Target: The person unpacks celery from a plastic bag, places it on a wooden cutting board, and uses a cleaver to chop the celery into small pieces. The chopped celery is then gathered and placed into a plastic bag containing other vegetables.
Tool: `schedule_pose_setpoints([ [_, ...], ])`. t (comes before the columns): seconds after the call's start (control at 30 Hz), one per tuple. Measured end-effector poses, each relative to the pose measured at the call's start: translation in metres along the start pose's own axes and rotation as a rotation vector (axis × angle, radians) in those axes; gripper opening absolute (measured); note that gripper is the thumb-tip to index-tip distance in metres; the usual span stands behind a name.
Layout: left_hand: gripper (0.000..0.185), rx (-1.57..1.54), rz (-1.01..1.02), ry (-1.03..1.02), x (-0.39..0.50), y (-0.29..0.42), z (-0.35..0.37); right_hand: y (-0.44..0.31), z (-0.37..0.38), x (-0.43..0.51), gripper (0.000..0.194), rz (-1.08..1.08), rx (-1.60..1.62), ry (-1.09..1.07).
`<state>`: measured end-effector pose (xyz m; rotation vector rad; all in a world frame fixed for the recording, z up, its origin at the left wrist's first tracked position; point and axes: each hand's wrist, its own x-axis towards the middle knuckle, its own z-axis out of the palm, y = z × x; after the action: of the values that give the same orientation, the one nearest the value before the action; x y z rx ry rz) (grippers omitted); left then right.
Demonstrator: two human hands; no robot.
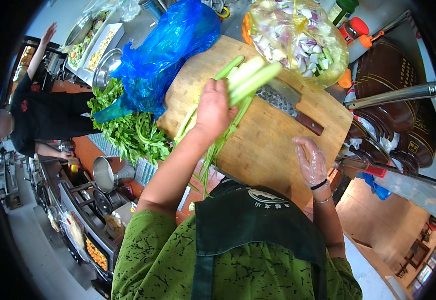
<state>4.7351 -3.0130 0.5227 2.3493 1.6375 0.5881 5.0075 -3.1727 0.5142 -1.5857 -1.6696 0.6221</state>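
Observation:
My bare left hand (215, 105) grips pale, thick-ended celery stalks (253, 80) over a wooden cutting board (266, 150). Thin green stems (212, 159) trail beneath my wrist towards the board's near edge. A cleaver (278, 97) with a dark wooden handle lies flat on the board, its blade partly behind the stalks. My right hand (311, 163), in a clear plastic glove, hangs by the board's right side, holding nothing. Its fingers are slightly curled, with the thumb apart. Left of the board, leafy celery (128, 129) spills from a blue plastic bag (173, 45).
A yellowish bag of cut onion (300, 41) sits beyond the board, near a red-lidded jar (355, 30). Brown stacked bowls (386, 82) and a metal handle (394, 96) are on the right. At left, a person in black (53, 112) stands by a metal pot (109, 174).

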Motion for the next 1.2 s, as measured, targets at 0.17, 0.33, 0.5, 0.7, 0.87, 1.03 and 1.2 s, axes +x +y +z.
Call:
schedule_pose_setpoints([
  [0.17,0.075,0.099,-0.233,0.043,0.018,-0.044,-0.001,0.009,0.0,0.022,0.037,-0.056,-0.313,0.065],
  [0.33,0.101,0.094,-0.394,-0.144,0.013,-0.062,0.024,0.017,0.001,0.046,0.06,0.049,-0.597,-0.089],
  [0.5,0.102,0.275,-0.192,-0.138,0.0,-0.059,0.038,0.027,0.01,0.062,0.061,0.069,-0.633,-0.12],
  [0.7,0.095,0.069,-0.019,-0.14,-0.005,-0.044,0.036,0.024,0.0,0.03,0.049,0.16,-0.572,-0.287],
  [0.87,0.088,-0.095,0.192,-0.251,-0.01,-0.016,0.039,0.016,-0.036,-0.037,0.048,0.158,-0.577,-0.159],
  [1.03,0.085,-0.157,0.293,-0.391,-0.008,0.011,0.029,0.017,-0.065,-0.089,0.048,0.438,-0.371,-0.182],
  [1.2,0.082,-0.068,0.208,-0.31,-0.009,0.029,0.008,0.017,-0.043,-0.111,0.048,0.318,-0.336,-0.128],
])
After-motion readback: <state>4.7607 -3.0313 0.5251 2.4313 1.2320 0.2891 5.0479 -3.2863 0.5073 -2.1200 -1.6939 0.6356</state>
